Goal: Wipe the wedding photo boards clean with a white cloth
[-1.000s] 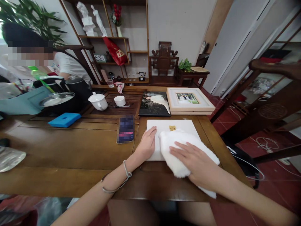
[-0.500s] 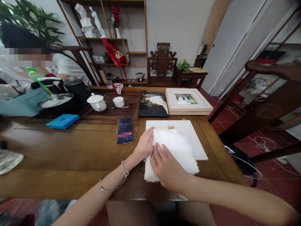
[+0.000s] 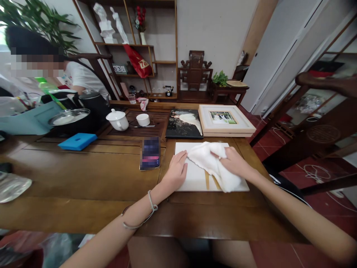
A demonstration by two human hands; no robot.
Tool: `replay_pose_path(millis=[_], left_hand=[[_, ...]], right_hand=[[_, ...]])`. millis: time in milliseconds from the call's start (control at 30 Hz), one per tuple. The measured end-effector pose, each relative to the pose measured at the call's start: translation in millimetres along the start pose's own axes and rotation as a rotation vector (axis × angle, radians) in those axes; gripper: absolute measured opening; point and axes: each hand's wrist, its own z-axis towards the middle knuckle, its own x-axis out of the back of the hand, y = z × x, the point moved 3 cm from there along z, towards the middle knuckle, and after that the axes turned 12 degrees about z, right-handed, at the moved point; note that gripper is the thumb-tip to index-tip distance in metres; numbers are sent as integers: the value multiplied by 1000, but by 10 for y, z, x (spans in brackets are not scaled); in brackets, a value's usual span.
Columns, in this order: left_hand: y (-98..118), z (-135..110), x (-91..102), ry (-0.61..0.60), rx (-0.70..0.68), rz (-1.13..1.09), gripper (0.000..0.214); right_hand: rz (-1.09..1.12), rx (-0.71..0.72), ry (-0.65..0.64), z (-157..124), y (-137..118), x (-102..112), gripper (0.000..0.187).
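White fluffy cloth (image 3: 205,152) in the right hand (image 3: 233,160), flat white rectangular board (image 3: 192,179) under the left hand (image 3: 177,171)

The step in hand looks like wiping the board. The right hand grips the bunched cloth and presses it on the board's upper right part; the left hand lies flat with extended fingers on the board's left edge, fingertips close to the cloth. Two gold-coloured strips (image 3: 207,181) show between the hands, below the cloth. Another stroke would call for steady pressure from the left hand and a flatter cloth.

The brown wooden table (image 3: 100,182) carries a dark-screened phone (image 3: 150,153) left of the left hand. Beyond both hands lie a black picture panel (image 3: 184,126) and a pale wooden picture frame (image 3: 247,127). A white lidded teapot (image 3: 117,121) stands farther off to the left. Across the room are a dark carved wooden chair (image 3: 196,70) and brown open shelving (image 3: 164,61); a person in a white shirt (image 3: 86,76) sits far left.
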Motion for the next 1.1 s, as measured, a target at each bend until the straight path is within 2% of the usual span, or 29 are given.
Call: replay_pose_path(millis=[67, 133, 300, 433, 567, 700, 867, 967, 1033, 1100], left_hand=[[2, 2, -9, -12, 11, 8, 44], [3, 5, -14, -11, 17, 11, 44], [13, 16, -1, 21, 2, 14, 43], [28, 24, 20, 38, -33, 18, 40], [11, 12, 7, 35, -41, 23, 42], [-11, -5, -16, 19, -26, 35, 42], [-8, -4, -18, -4, -14, 47, 43], [-5, -1, -19, -11, -11, 53, 43], [-4, 0, -18, -5, -9, 54, 43], [-3, 1, -13, 5, -10, 55, 43]], right_hand=[[-32, -5, 49, 180, 66, -30, 24], [-41, 20, 45, 371, 56, -113, 27], [-31, 160, -124, 759, -156, -429, 30], [-63, 216, -228, 801, -227, -492, 32], [-133, 209, -262, 609, -104, -299, 35], [-216, 169, -226, 320, 200, 3, 43], [-433, 134, -21, -108, 651, 546, 49], [-533, 219, 138, -362, 734, 847, 53], [-575, 282, 208, -489, 712, 895, 55], [-569, 311, 216, -562, 670, 772, 54]])
